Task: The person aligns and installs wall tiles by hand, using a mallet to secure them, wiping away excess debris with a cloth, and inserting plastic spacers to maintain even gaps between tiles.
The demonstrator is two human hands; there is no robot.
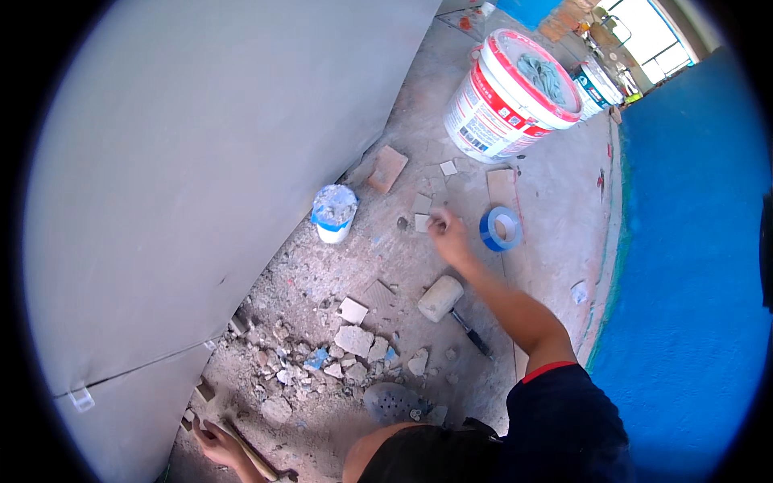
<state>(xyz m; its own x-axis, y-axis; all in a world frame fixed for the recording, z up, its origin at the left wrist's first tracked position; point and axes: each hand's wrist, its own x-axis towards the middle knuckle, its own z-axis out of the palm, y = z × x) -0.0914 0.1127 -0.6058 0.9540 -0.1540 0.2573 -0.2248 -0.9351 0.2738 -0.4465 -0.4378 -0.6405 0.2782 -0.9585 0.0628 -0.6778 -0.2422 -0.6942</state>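
Head view: red label on bucket, left hand's grip spread, right hand's curled, hold unclear.

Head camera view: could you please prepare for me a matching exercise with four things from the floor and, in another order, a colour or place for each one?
Column one
1. One small white tile
2. Mallet
3. Tape roll
4. Small tub

Column two
A. Blue and ring-shaped
B. White and blue, beside the grey panel
C. Just left of the right hand
D. Pale head, black handle

Right pairs
1-C
2-D
3-A
4-B
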